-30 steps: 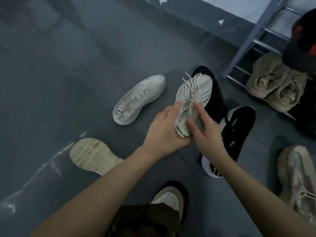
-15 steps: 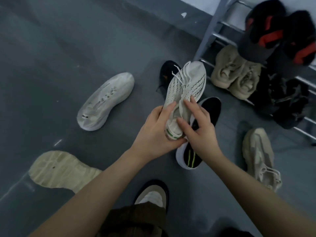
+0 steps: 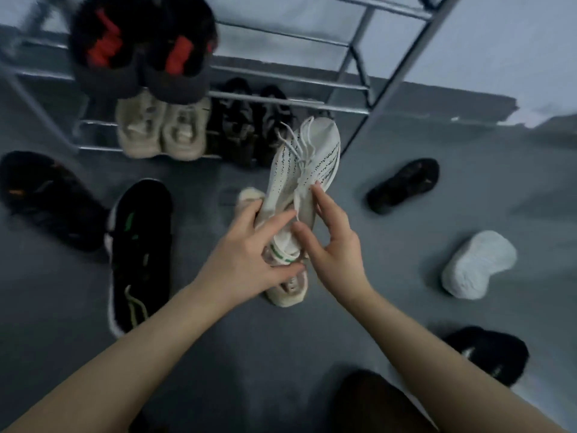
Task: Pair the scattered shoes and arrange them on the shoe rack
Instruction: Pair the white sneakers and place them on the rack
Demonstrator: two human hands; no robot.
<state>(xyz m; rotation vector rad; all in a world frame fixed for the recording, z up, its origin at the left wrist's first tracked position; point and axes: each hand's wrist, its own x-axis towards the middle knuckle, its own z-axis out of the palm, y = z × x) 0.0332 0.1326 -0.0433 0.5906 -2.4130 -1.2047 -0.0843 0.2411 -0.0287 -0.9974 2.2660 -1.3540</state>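
L hand (image 3: 246, 260) grips heel of white knit sneaker (image 3: 307, 164); R hand (image 3: 334, 248) pinches its laces w/ thumb + fingers. Sneaker held above floor, toe toward shoe rack (image 3: 359, 85).

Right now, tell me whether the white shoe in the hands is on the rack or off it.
Off it. The white shoe is held above the floor by the left hand and right hand, in front of the shoe rack.
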